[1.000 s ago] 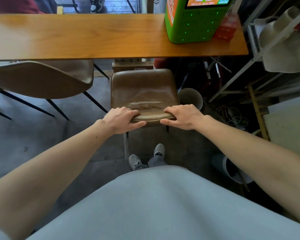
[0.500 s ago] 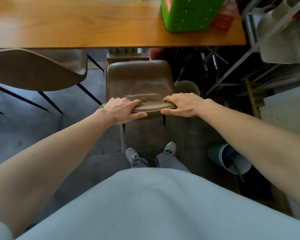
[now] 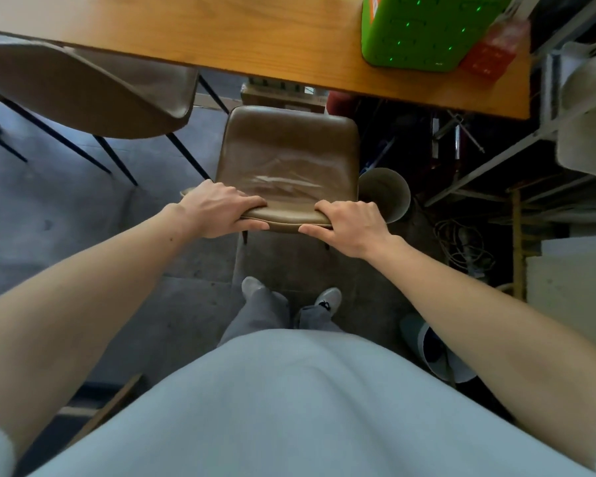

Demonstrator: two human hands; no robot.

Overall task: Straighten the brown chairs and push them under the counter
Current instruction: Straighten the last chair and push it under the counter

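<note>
A brown leather chair [image 3: 289,149] stands straight in front of me, its seat partly under the wooden counter [image 3: 221,32]. My left hand [image 3: 217,208] grips the left end of the chair's backrest top, fingers over the rim and thumb beneath. My right hand [image 3: 351,222] grips the right end the same way. A second brown chair [image 3: 93,98] stands at the left, tucked partly under the counter, its black legs splayed on the floor.
A green box with small lights [image 3: 427,29] and a red packet [image 3: 489,53] sit on the counter's right end. A grey bucket [image 3: 386,191] stands right of the chair, a metal rack [image 3: 496,156] and cables beyond it. Another pale bin [image 3: 434,352] lies by my right foot.
Both hands keep their grip on the backrest. The chair and I have moved forward toward the counter, whose edge now lies closer over the seat.
</note>
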